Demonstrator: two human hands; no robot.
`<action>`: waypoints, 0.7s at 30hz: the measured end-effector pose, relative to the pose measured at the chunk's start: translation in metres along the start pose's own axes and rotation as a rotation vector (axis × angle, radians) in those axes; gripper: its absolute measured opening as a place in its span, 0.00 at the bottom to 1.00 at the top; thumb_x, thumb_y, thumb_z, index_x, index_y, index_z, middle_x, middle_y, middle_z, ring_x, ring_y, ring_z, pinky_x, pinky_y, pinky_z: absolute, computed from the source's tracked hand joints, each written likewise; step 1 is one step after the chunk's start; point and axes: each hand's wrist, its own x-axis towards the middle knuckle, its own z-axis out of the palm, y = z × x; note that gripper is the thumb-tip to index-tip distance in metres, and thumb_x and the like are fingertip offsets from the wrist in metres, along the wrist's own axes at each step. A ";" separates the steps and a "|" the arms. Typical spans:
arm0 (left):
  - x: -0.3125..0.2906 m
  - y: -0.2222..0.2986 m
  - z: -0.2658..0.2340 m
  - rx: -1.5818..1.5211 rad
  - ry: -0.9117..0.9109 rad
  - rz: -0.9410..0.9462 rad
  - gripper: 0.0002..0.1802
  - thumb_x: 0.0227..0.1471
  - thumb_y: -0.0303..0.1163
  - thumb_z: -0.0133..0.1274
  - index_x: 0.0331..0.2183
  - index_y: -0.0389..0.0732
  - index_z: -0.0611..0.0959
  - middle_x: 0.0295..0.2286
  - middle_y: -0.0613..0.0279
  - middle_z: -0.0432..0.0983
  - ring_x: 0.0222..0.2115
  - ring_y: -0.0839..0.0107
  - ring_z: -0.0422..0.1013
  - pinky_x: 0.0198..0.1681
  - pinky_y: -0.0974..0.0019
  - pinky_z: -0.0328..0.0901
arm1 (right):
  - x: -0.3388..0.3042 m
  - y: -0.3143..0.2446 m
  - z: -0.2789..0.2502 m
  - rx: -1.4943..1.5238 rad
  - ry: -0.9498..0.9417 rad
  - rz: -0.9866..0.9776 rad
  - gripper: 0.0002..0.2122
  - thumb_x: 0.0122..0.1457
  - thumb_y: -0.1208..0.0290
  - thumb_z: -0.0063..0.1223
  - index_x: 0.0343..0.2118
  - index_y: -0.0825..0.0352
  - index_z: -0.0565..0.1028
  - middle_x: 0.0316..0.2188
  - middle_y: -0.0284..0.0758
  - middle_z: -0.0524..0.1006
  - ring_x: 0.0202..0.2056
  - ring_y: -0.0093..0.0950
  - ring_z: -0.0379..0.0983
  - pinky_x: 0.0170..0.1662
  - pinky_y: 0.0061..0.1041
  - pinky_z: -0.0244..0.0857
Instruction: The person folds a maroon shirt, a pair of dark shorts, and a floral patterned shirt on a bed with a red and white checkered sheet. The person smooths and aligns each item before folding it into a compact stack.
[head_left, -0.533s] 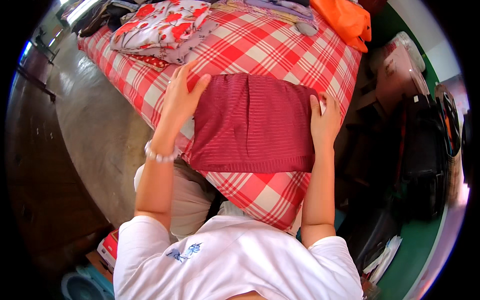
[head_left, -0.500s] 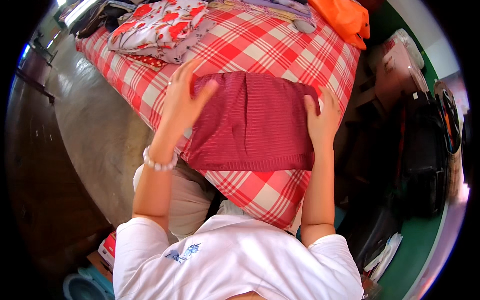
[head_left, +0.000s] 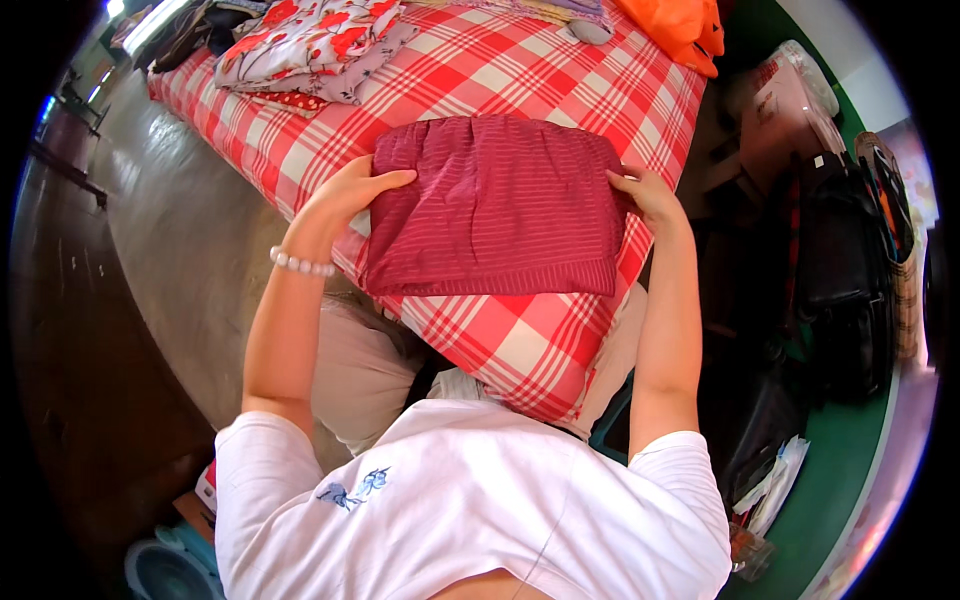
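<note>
A maroon striped cloth garment (head_left: 500, 215), folded into a rough rectangle, lies at the near corner of the bed with the red-and-white checked sheet (head_left: 500, 75). My left hand (head_left: 355, 190) grips its left edge, the thumb on top and the fingers tucked underneath. At the opposite edge my right hand (head_left: 645, 192) pinches the fabric near the upper right corner, its fingertips partly hidden behind the cloth. A few soft creases run down the middle of the garment.
Folded floral clothes (head_left: 310, 45) are stacked at the far left of the bed. An orange bag (head_left: 680, 35) lies at the far right, near a small grey object (head_left: 590, 32). Black bags (head_left: 845, 240) stand along the right wall; a blue basin (head_left: 170, 570) sits lower left.
Both hands have closed on the garment's side edges, where before they were spread over its sides. The garment now appears slightly higher in view, as does the bed.
</note>
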 end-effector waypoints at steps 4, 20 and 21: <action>-0.009 0.011 -0.007 -0.144 -0.070 0.062 0.25 0.45 0.22 0.59 0.48 0.31 0.76 0.42 0.58 0.78 0.42 0.71 0.74 0.47 0.69 0.68 | -0.020 -0.024 -0.003 0.252 -0.179 -0.057 0.25 0.54 0.71 0.63 0.53 0.75 0.69 0.48 0.40 0.76 0.47 0.31 0.73 0.54 0.29 0.64; -0.037 0.010 -0.016 0.643 -0.028 0.955 0.28 0.28 0.10 0.51 0.37 0.39 0.83 0.44 0.56 0.74 0.53 0.59 0.67 0.56 0.60 0.59 | -0.020 0.026 0.016 -0.121 0.165 -0.618 0.15 0.54 0.92 0.41 0.42 0.73 0.75 0.47 0.37 0.75 0.47 0.28 0.72 0.49 0.24 0.66; -0.049 -0.007 -0.009 0.720 -0.013 0.938 0.29 0.26 0.09 0.49 0.36 0.40 0.83 0.45 0.53 0.73 0.55 0.57 0.64 0.59 0.58 0.56 | -0.027 0.033 0.016 0.025 0.131 -0.494 0.16 0.55 0.91 0.40 0.43 0.72 0.75 0.47 0.37 0.75 0.47 0.28 0.72 0.51 0.25 0.66</action>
